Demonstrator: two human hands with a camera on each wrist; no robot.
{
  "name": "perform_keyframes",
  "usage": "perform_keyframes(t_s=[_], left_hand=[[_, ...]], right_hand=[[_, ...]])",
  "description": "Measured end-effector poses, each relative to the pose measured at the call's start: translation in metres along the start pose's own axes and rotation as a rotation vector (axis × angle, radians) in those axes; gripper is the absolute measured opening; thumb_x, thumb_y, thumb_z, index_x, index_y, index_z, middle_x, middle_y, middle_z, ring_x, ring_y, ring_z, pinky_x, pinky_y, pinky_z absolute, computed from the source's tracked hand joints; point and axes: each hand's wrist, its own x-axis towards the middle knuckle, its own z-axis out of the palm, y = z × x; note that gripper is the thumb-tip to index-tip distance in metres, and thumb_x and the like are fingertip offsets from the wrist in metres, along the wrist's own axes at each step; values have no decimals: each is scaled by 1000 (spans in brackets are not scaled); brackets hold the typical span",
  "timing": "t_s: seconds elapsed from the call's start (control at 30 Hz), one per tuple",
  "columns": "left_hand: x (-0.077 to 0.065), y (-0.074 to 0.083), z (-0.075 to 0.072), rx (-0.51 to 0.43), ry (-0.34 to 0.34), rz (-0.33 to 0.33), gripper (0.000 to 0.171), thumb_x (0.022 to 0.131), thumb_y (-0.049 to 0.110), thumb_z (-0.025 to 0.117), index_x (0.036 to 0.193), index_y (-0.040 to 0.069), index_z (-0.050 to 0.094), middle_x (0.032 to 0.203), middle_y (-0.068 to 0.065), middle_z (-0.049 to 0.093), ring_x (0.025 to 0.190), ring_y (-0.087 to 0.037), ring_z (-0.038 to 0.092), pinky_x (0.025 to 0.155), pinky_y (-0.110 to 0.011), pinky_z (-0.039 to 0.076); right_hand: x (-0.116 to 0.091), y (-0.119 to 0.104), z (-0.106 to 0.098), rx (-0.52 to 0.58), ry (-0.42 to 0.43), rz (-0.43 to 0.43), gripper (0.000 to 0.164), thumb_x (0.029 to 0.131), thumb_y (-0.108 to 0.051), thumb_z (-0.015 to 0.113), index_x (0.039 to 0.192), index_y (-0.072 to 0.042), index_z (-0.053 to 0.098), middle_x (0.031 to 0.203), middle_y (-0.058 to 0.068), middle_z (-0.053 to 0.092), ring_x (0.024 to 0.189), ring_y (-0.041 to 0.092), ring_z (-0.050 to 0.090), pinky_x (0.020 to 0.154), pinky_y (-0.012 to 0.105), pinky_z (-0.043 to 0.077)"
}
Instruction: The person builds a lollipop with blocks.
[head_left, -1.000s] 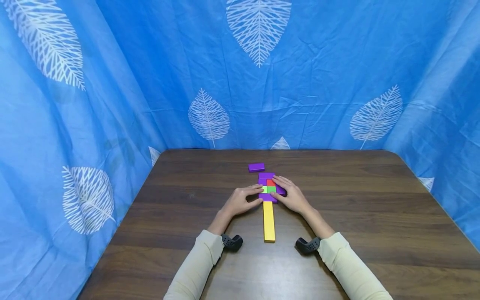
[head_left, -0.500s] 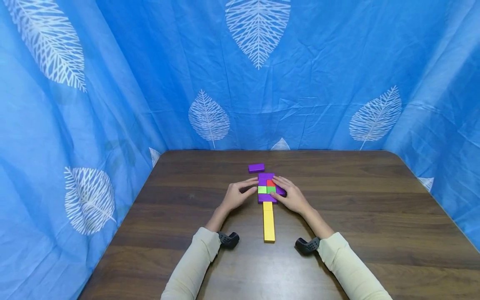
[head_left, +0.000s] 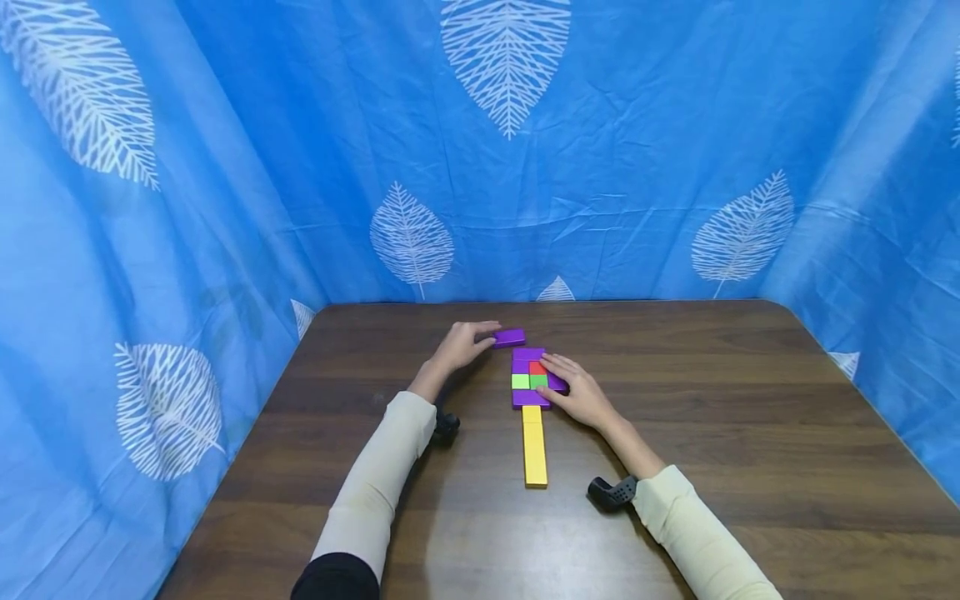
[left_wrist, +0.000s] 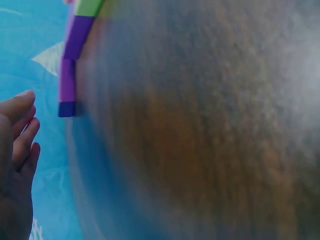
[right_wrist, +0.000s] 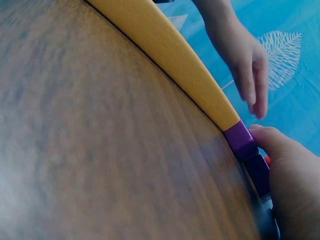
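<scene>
In the head view, a flat block arrangement lies on the table. It has purple blocks (head_left: pixel 529 398), a light green block (head_left: pixel 521 382), a green block (head_left: pixel 537 382) and a red block (head_left: pixel 536 367). Joined below is a long yellow strip (head_left: pixel 534 450). My right hand (head_left: pixel 585 398) rests at its right side, thumb and fingertips on the blocks, partly covering a purple one. Behind the arrangement lies a separate purple block (head_left: pixel 510 337). My left hand (head_left: pixel 459 346) reaches to its left end with thumb and fingers apart; the right wrist view shows that hand with fingers extended.
The brown wooden table (head_left: pixel 675 358) stretches around the blocks, its far edge behind the loose one. A blue curtain (head_left: pixel 630 167) with white leaf prints hangs behind and at the sides. Dark cameras sit on both wrists, the right wrist camera (head_left: pixel 611 494) near the yellow strip.
My left hand has left the left side of the arrangement, uncovering the light green block, and moved away from me to the loose purple block. My right hand has stayed in place.
</scene>
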Motion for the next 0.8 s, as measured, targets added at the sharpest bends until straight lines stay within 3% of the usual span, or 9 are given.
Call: perform_keyframes(t_s=[0.13,0.27,0.53,0.7,0.8], left_hand=[[3,-2,6,49,-95,-53,39,91,21,60,129,10,56,129,-5,54,121,-17,48,100,-31,37],[6,-1,14,101,-109,-77,40,91,22,60,129,12,55,130,-4,54,121,-17,47,100,-31,37],[3,2,18,149,14,-63,29,90,14,61,118,10,65,119,-5,62,114,-19,54,96,-31,41],[-9,-1,15,138,100,-87,28,88,17,64,115,10,67,115,-5,63,110,-21,57,94,-32,44],[-19,0,12,128,157,-66,28,86,17,66,113,9,68,113,-5,64,106,-21,59,91,-33,46]], right_hand=[[0,1,1,1,4,-11,59,87,-41,62,134,-8,49,140,10,42,131,32,32,104,52,26],[0,1,1,8,6,-14,59,87,-41,61,134,-7,49,140,11,42,131,33,32,104,53,26],[1,1,-1,3,21,-11,59,86,-40,63,134,-8,49,140,9,43,131,31,32,104,51,26],[-1,1,1,-3,3,-7,60,87,-42,61,135,-8,48,141,9,42,132,30,31,106,49,25],[-1,2,2,-4,8,-4,60,87,-42,61,135,-8,48,141,8,42,132,29,31,106,48,24]])
